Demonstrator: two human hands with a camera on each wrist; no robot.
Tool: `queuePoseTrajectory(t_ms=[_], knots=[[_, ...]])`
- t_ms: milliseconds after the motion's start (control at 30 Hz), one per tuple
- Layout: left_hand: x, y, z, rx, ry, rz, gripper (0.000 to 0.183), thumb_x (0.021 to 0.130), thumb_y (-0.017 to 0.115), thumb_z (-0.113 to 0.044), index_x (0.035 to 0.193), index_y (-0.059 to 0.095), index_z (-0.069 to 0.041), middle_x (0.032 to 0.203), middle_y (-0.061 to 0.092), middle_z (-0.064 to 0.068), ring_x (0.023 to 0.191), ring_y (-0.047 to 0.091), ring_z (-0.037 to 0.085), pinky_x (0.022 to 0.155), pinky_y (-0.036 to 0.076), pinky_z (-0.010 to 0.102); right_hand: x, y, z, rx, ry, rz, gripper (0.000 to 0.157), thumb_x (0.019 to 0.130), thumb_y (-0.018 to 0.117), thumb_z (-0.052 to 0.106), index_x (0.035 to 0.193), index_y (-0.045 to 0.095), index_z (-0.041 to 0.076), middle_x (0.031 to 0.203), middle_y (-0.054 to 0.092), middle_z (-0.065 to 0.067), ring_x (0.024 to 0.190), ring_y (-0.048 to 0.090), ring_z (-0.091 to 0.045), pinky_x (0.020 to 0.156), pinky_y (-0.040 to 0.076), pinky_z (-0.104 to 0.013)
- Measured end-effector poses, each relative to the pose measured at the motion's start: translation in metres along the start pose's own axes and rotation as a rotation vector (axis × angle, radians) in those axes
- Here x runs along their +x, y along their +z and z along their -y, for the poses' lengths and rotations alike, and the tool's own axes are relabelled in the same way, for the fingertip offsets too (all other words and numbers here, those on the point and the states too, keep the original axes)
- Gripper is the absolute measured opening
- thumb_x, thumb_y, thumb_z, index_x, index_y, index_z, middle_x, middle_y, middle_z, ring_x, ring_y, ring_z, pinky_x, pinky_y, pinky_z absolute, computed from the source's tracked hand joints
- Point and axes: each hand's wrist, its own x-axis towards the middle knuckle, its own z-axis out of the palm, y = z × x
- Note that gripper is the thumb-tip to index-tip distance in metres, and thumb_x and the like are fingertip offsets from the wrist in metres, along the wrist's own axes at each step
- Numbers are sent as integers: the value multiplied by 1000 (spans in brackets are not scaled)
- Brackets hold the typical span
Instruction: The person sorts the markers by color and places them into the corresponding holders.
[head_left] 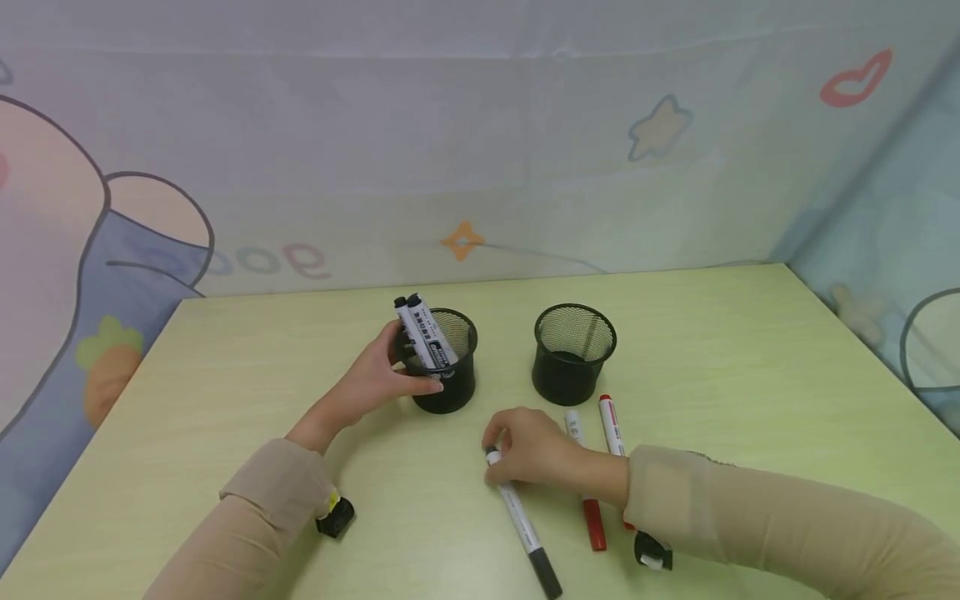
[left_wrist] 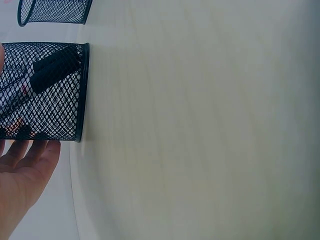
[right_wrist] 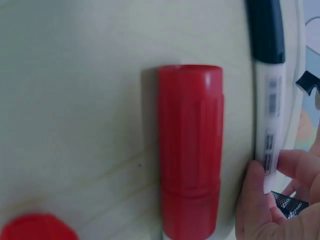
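My left hand [head_left: 371, 379] grips a black mesh pen cup [head_left: 453, 392], thumb across the near side and fingers around the left. Two white markers [head_left: 429, 337] with black ends lean inside it. Through the mesh in the left wrist view, their black caps [left_wrist: 52, 70] show near the base. My right hand [head_left: 536, 450] pinches the far end of a black-capped whiteboard marker [head_left: 519, 515] between thumb and fingers. In the right wrist view that marker [right_wrist: 270, 105] has its cap pointing away from the hand [right_wrist: 290, 195].
A second black mesh cup [head_left: 566, 383] stands right of the held one, with no pens showing inside. Two red markers lie beneath and beside the right forearm, one with its red cap [head_left: 594, 525] nearer me, the other [head_left: 611, 425] partly hidden by the sleeve. A printed curtain [head_left: 360, 150] hangs behind the table.
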Motion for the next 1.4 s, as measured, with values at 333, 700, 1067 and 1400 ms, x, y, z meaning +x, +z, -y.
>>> queuePoseTrajectory(t_ms=[333,700,1067,1400], knots=[[0,0,0,-8,-3,-6,93,70,83,-11,142,24,-13,130,46,10,118,48,25,95,42,40,0,-2,1,129,46,28,26,67,75,-3,89,65,5,65,55,-4,54,50,-12,51,42,-24],[0,0,1,-3,-2,-7,91,70,83,-10,141,26,-13,128,47,10,117,49,25,95,42,40,4,-5,-1,323,80,58,28,70,71,-5,98,66,-2,72,59,-4,60,51,-13,55,44,-24],[1,0,2,-11,-10,3,92,70,83,-12,141,25,-15,128,47,9,117,50,25,90,45,37,5,-13,0,514,103,93,28,74,69,-2,102,64,-7,80,62,-4,72,57,-14,68,52,-28],[0,0,2,-14,1,-4,91,70,83,-10,141,26,-14,128,47,9,116,50,25,92,44,38,6,-20,3,605,102,106,30,77,68,-4,106,61,-8,81,61,-7,73,59,-16,72,54,-33]])
